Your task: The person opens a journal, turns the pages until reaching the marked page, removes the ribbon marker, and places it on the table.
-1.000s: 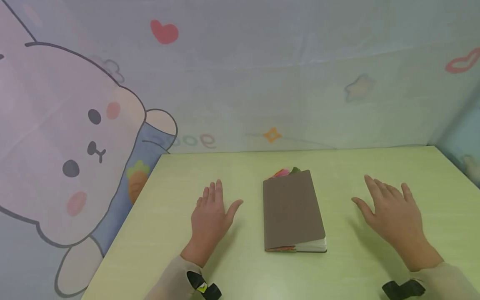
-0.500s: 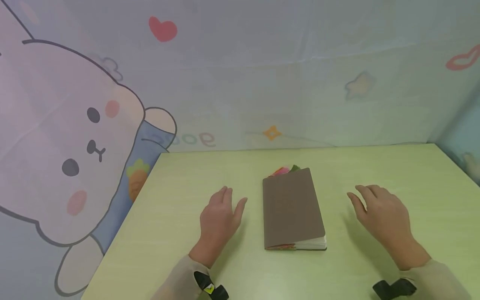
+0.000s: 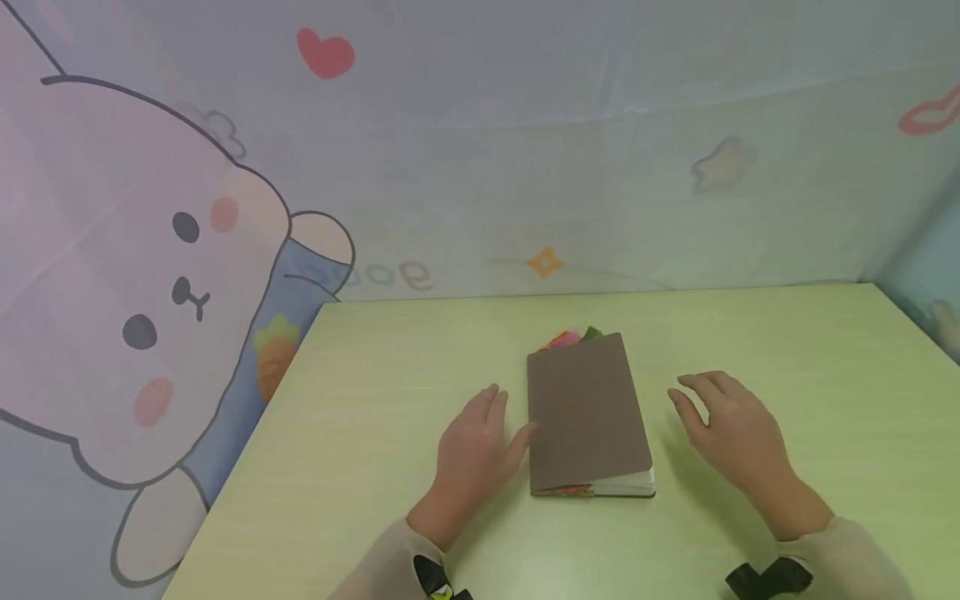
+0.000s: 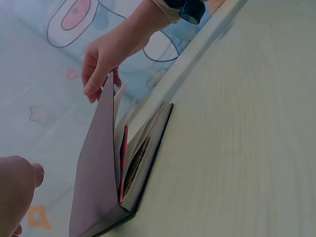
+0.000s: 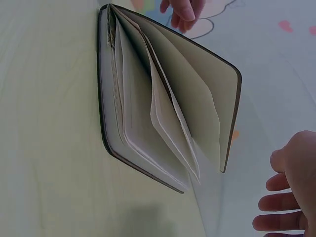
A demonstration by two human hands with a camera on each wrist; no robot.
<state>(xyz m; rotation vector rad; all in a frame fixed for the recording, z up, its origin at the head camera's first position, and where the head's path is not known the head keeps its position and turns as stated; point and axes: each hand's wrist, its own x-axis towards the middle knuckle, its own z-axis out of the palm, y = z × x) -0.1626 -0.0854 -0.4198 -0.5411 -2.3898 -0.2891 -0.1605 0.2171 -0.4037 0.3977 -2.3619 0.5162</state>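
From the head camera, a brown-covered notebook [image 3: 587, 417] lies near the middle of a pale green table [image 3: 375, 433], its spine toward the person's left and its page edges facing the right. Colourful tabs [image 3: 568, 338] stick out at its far end. The left hand [image 3: 480, 446] rests on the table just beside the spine, fingers relaxed and loosely together, thumb touching or nearly touching the cover's edge; it holds nothing. The right hand [image 3: 731, 429] hovers near the notebook's open edge, apart from it, fingers gently curved and spread, empty. A cloth backdrop [image 3: 150, 250] printed with a cartoon rabbit, hearts and stars stands behind the table.

From the left wrist camera, the notebook [image 4: 113, 173] appears from its spine side with the cover lifted slightly off the pages. The right hand [image 4: 106, 59] shows beyond it, fingertips close to the cover's far edge; contact cannot be told. Part of the left hand [image 4: 17, 182] fills the lower left corner.

From the right wrist camera, the notebook [image 5: 158, 113] fans partly open, cover and several pages raised. The right hand's fingers [image 5: 281, 202] sit at lower right, apart from the cover. The left hand's fingertips [image 5: 182, 12] show at the top, behind the spine.
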